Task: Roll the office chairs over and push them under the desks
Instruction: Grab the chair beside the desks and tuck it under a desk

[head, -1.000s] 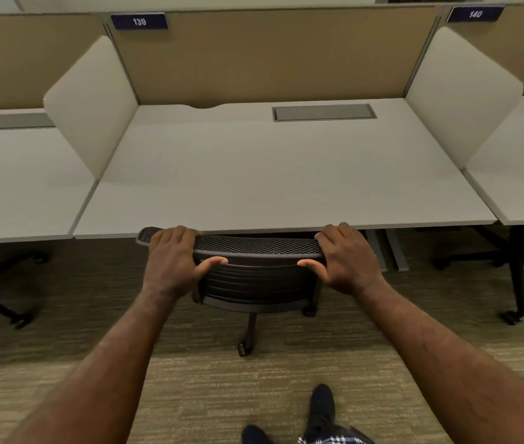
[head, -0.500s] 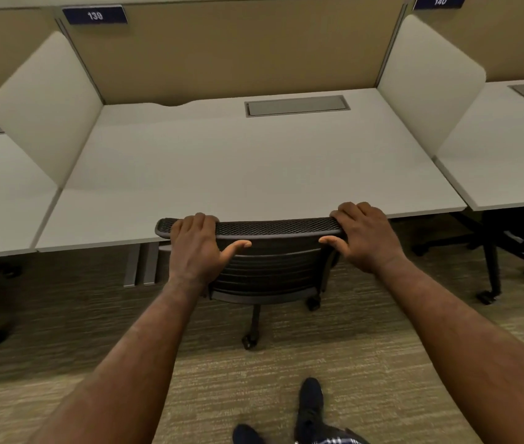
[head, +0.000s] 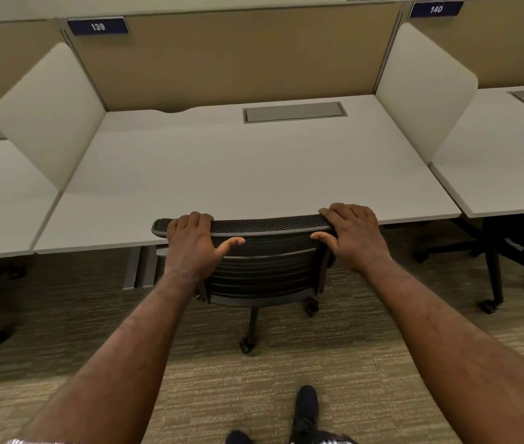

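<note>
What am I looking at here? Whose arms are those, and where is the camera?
The camera sits on a person's head and looks forward and down, so you see what they see. That is why two arms reach out from the bottom of the picture and a shoe shows below.

The left hand and the right hand both grip the top edge of a black office chair, one near each end. The chair has wheels and stands on the carpet, with its back at the front edge of a pale desk. Its seat is hidden below, so it seems to be tucked under.

Nothing loose lies on the desk; there is only a grey panel set into it. A sign above reads 139.
</note>
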Motion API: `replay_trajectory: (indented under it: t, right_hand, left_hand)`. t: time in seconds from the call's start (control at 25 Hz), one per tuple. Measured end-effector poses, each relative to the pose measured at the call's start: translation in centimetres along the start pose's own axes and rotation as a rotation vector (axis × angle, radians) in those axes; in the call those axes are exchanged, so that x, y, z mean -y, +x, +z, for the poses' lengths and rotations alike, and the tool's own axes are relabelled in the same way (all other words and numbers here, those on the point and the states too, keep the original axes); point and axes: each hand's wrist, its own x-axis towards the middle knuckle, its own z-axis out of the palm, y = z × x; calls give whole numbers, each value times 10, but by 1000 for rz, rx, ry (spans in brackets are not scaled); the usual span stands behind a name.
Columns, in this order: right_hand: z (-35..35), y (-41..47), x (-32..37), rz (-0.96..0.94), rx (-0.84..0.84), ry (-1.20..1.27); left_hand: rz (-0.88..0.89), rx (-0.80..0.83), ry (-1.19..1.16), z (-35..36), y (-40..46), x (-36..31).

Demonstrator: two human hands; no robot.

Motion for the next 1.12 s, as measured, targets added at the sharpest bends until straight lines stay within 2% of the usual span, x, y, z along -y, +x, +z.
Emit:
replay_trajectory:
  t: [0.44, 0.6, 0.76, 0.92, 1.12]
  right_hand:
    - [3, -21, 8, 27, -12, -8]
    - [0, -28, 33, -8, -51, -6]
    - [-5, -19, 82, -122, -85, -34]
    - [-5, -4, 141, -271, -119, -58]
    - [4, 13, 219, -557, -163, -63]
  left_hand:
    - [35, 95, 19, -5, -23, 2]
    - [96, 64, -7, -15, -36, 18]
    - [71, 2, 7, -32, -55, 53]
    - [-26, -10, 56, -51, -81, 101]
    - [-181, -42, 108, -67, -124, 156]
